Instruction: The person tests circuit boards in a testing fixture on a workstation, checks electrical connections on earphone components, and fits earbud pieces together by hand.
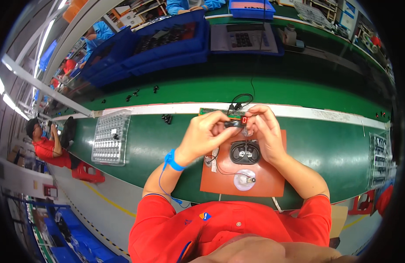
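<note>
My left hand (206, 131), with a blue wrist strap (172, 160) on its arm, is closed on a small black glossy piece (232, 124). My right hand (267, 131) is beside it, fingers curled together; whatever they pinch is too small to make out. Just behind both hands lies a green circuit board (207, 111) with a lit red digit display (244, 120). Below my hands an open black earphone case (245, 152) with two silvery-marked pieces inside rests on an orange mat (215, 184). Nearer me is a round white pad (245, 180) with a small wired part on it.
A clear tray (110, 138) of small parts lies on the left of the green table; another tray (378, 160) stands at the far right. Black cables (242, 103) cross the white ledge. Blue bins (167, 44) stand behind the belt, which carries scattered black parts (133, 94). Co-workers sit around.
</note>
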Available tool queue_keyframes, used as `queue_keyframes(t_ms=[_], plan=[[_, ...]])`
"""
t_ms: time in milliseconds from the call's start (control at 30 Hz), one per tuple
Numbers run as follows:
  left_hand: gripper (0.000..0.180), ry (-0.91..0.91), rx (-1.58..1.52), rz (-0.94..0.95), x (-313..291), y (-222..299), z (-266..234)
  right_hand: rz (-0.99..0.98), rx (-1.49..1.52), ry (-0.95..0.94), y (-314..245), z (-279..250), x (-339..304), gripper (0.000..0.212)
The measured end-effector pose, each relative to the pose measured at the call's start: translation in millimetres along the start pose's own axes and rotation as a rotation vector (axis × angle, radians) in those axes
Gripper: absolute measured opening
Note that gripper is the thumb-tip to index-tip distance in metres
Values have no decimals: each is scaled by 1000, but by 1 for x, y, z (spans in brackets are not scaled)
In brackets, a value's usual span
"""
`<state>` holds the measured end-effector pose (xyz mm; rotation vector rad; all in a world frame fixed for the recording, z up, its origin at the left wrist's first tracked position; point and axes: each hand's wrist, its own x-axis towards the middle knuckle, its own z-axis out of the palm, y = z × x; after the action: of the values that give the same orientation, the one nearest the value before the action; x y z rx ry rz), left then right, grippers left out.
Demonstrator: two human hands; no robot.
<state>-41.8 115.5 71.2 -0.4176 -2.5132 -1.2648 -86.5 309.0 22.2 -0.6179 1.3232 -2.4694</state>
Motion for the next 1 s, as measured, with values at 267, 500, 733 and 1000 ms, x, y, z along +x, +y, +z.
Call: queue_keyframes(t_ms=[267, 500, 733, 1000], plan=[[24, -30, 319, -282, -49, -73, -44, 9, -67, -12, -3, 0, 7, 21], [18, 214, 479, -193, 7, -161, -105, -18, -146, 48, -18, -14, -2, 16], [27, 162, 1073, -101, 45, -283, -126, 5, -249, 201, -26, -50, -44, 13], [22, -45, 358, -287, 57, -164, -87, 145, -381, 233, -18, -68, -68, 13]])
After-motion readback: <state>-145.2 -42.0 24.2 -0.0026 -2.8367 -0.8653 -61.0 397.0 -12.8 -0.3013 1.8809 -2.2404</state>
